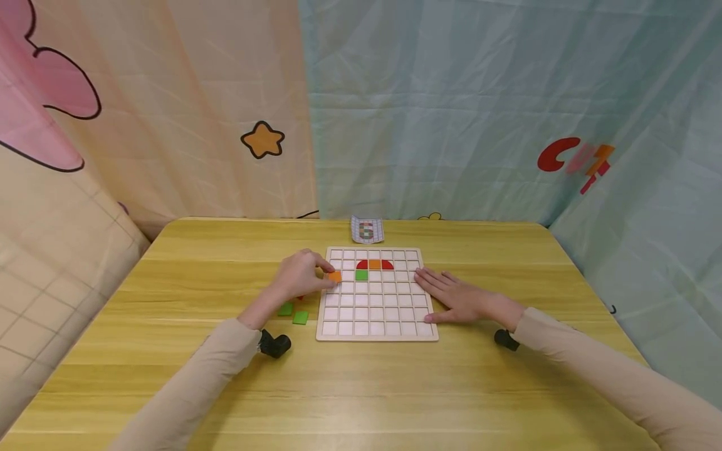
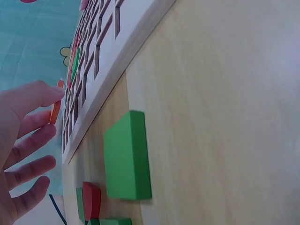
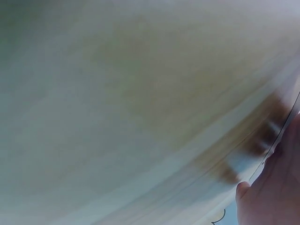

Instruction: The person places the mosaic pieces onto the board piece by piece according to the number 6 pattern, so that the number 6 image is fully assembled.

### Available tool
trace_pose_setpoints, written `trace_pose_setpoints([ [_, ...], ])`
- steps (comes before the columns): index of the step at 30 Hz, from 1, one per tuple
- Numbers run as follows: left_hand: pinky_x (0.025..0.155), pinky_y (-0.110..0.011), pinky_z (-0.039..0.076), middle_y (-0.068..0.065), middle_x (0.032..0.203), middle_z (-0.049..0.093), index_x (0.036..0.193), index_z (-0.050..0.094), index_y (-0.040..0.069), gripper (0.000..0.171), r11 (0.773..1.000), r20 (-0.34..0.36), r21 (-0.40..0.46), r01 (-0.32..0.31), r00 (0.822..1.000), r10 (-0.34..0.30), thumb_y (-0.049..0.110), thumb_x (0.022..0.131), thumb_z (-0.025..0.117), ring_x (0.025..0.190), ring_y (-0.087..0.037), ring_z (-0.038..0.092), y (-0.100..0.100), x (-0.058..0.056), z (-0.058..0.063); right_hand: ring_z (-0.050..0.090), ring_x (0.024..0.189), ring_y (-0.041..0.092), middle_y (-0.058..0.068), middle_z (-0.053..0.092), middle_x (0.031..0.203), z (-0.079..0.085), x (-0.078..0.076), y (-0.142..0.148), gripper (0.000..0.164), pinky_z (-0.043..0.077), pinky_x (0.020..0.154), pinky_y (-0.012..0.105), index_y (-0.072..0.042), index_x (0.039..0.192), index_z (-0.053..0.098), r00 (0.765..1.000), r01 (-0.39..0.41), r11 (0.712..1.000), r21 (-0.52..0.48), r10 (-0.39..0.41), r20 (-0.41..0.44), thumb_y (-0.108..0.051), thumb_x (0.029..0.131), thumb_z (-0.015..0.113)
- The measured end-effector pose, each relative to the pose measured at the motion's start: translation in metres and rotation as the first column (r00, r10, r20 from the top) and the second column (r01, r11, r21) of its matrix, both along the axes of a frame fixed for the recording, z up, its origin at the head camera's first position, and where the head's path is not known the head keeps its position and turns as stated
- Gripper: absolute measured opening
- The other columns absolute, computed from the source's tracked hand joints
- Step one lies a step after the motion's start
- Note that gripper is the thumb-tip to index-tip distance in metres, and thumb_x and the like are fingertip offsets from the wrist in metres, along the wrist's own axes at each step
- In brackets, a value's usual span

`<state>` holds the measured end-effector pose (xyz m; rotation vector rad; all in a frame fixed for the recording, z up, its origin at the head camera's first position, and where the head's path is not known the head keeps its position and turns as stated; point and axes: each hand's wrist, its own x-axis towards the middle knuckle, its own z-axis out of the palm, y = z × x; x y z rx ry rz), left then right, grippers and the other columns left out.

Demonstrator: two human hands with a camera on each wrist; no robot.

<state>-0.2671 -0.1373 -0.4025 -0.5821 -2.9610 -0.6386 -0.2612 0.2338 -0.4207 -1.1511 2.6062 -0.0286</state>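
My left hand (image 1: 303, 274) pinches an orange square tile (image 1: 335, 276) between thumb and forefinger, over the left edge of a white grid board (image 1: 378, 337); its other fingers are spread in the left wrist view. On the board sit two red rounded tiles (image 1: 362, 265) with an orange tile (image 1: 375, 264) between them, and a green square tile (image 1: 361, 275) below the left one. My right hand (image 1: 459, 299) lies with straight fingers on the board's right edge. Green tiles (image 1: 301, 317) and a red tile (image 2: 91, 200) lie on the table left of the board, partly hidden by my left hand.
A small printed pattern card (image 1: 366, 230) lies behind the board near the table's far edge. The wooden table (image 1: 372, 394) is backed by printed curtains (image 1: 451, 125). Black wrist cameras (image 1: 274, 344) sit under both wrists.
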Motion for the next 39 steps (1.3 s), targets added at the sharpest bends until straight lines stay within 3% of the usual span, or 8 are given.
trace_pose_setpoints([
  [6,0.062,-0.025,0.042,0.004,0.097,0.074,0.094,0.079,0.019,0.027,0.999,-0.008,0.019,0.036,0.999,-0.036,0.037,0.074,0.081,0.085,-0.014,0.057,0.014,-0.002,-0.002,-0.001,0.15,0.028,0.009,-0.004,0.163,0.004,0.001,-0.001,0.091,0.01,0.119,0.053,-0.01,0.155,0.002,1.0,-0.001,1.0,-0.002,0.001,0.01,-0.063,0.093,0.041],
  [18,0.067,-0.024,0.042,0.005,0.093,0.074,0.095,0.079,0.017,0.028,0.996,0.045,0.045,0.081,0.996,-0.083,0.037,0.076,0.08,0.084,-0.011,0.056,0.04,-0.002,-0.007,0.002,0.15,0.031,0.013,-0.001,0.163,0.007,0.004,-0.003,0.09,0.012,0.118,0.054,-0.006,0.155,0.005,1.0,-0.011,1.0,0.011,0.011,-0.007,-0.061,0.094,0.042],
  [39,0.07,-0.029,0.047,0.004,0.097,0.074,0.095,0.079,0.019,0.026,0.994,0.012,0.026,0.109,0.994,-0.109,0.036,0.076,0.08,0.092,-0.015,0.06,0.047,-0.002,-0.013,0.005,0.15,0.033,0.014,0.002,0.162,0.007,0.005,-0.001,0.089,0.013,0.117,0.055,-0.005,0.155,0.007,1.0,-0.021,1.0,-0.014,0.021,-0.013,-0.059,0.095,0.044],
])
